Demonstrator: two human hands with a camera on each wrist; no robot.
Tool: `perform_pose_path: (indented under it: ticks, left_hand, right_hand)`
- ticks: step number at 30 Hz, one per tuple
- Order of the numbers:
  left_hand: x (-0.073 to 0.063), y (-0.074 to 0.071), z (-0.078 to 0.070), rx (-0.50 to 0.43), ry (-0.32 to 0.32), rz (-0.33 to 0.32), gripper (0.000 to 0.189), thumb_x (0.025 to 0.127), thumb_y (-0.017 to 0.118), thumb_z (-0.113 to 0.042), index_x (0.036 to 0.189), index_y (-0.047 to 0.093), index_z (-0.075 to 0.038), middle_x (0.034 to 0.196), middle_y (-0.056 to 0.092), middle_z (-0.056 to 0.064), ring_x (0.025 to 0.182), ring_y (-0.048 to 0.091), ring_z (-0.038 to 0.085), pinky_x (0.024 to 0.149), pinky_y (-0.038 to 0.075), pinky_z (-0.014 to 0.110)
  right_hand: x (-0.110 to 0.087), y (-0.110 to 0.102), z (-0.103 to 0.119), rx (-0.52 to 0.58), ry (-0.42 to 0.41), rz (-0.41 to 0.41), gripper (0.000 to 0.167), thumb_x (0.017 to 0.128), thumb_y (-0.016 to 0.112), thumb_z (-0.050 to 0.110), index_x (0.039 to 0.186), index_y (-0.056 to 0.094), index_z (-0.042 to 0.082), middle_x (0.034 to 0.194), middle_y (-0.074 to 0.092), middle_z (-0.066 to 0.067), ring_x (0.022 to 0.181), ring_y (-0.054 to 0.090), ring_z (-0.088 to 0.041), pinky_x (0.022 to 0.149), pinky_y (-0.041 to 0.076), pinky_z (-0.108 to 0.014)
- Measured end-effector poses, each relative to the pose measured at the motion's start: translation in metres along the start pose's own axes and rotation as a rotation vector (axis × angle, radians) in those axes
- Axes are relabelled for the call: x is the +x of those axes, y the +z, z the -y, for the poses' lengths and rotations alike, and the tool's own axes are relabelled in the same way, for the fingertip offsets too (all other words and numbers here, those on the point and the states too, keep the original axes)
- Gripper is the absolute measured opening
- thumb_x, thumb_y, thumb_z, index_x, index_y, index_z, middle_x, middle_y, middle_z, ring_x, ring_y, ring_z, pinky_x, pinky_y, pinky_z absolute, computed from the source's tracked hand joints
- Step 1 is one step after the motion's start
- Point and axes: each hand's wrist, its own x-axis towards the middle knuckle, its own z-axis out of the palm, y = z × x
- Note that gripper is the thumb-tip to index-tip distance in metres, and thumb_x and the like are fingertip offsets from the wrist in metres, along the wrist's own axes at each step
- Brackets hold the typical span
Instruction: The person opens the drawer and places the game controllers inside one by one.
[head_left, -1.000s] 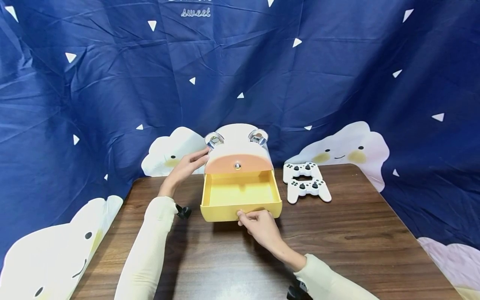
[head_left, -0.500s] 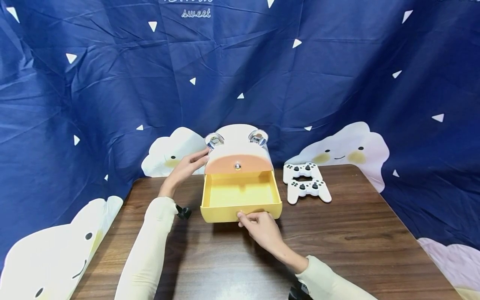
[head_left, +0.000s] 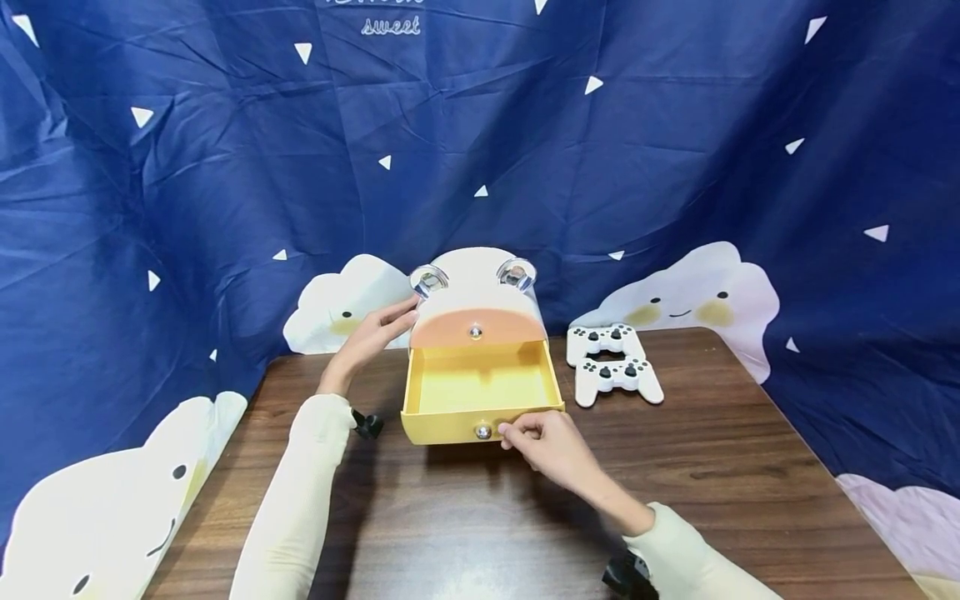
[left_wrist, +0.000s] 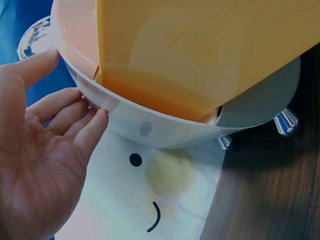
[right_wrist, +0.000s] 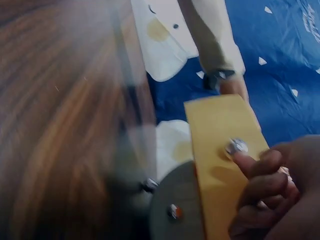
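Note:
A small white cabinet with two chrome rings on top stands at the table's back. Its peach upper drawer is closed, while the yellow lower drawer is pulled out with nothing inside. My left hand touches the cabinet's left side; in the left wrist view its fingertips rest against the white shell, fingers fairly straight. Just right of the chrome knob is my right hand, its fingers loosely curled and holding nothing. The right wrist view shows a fingertip close by the knob.
Two white game controllers lie one before the other, right of the cabinet. The wooden table extends in front and to both sides. Behind hangs a blue cloth with white triangles and clouds.
My right hand has let go of the lower drawer's knob and moved a little to the right, uncovering it. The drawer and my left hand stay in place.

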Motion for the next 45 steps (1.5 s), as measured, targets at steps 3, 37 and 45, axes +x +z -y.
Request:
perform_pose_path:
  ticks: [3,37,45]
  left_hand:
    - [0.0,-0.002,0.0,-0.004,-0.008,0.004,0.057,0.112,0.056,-0.035,0.165,0.042,-0.016,0.172,0.038,0.004,0.163,0.029,0.028,0.133,0.025,0.053]
    - [-0.001,-0.001,-0.001,0.013,0.027,-0.004,0.059,0.108,0.06,-0.047,0.162,0.048,-0.024,0.169,0.044,-0.002,0.16,0.035,0.024,0.132,0.029,0.05]
    - [0.0,-0.001,-0.001,0.017,0.03,-0.002,0.061,0.108,0.06,-0.049,0.162,0.048,-0.024,0.168,0.045,-0.001,0.16,0.037,0.025,0.131,0.03,0.051]
  right_hand:
    - [0.001,-0.016,-0.002,-0.049,-0.032,0.035,0.028,0.102,0.073,0.03,0.078,0.079,0.019,0.05,0.054,0.01,0.046,0.053,-0.007,0.049,0.044,-0.023]
    - [0.051,-0.151,-0.062,-0.505,0.039,0.041,0.009,0.098,0.074,0.023,0.097,0.08,0.015,0.074,0.072,0.007,0.064,0.064,-0.009,0.065,0.048,-0.033]
    - [0.075,-0.162,-0.092,-0.554,-0.03,0.025,0.016,0.092,0.075,0.016,0.104,0.08,0.006,0.088,0.078,-0.001,0.085,0.07,-0.018,0.08,0.055,-0.042]
